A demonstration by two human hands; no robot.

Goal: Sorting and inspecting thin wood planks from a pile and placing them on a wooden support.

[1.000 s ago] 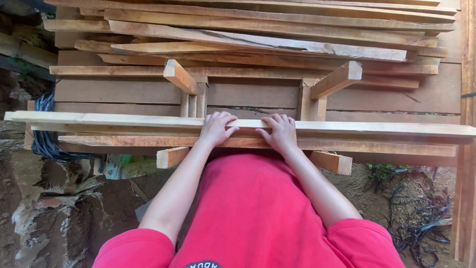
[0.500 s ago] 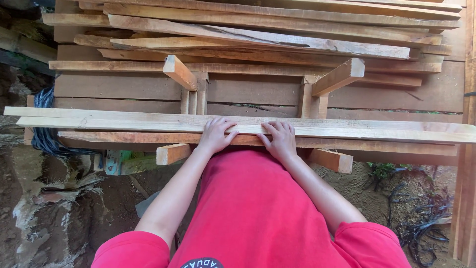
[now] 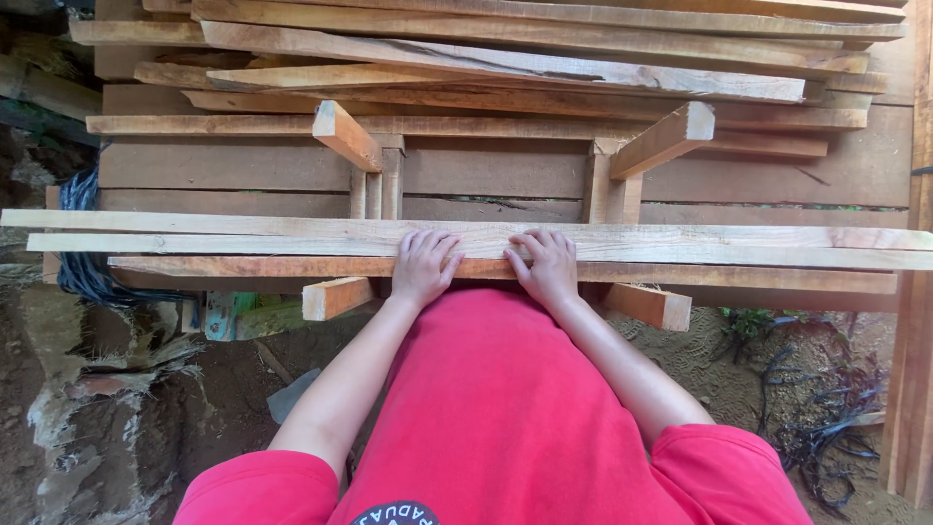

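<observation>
Planks [image 3: 680, 248] laid across two trestles [image 3: 637, 175] | left hand [image 3: 423, 267] and right hand [image 3: 544, 267] pressed flat, fingers spread, on near planks | stack [image 3: 505, 58] piled far.

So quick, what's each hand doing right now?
Left hand: open, fingers spread flat on the long pale plank, holding nothing.
Right hand: open, flat on the same plank, holding nothing.
</observation>
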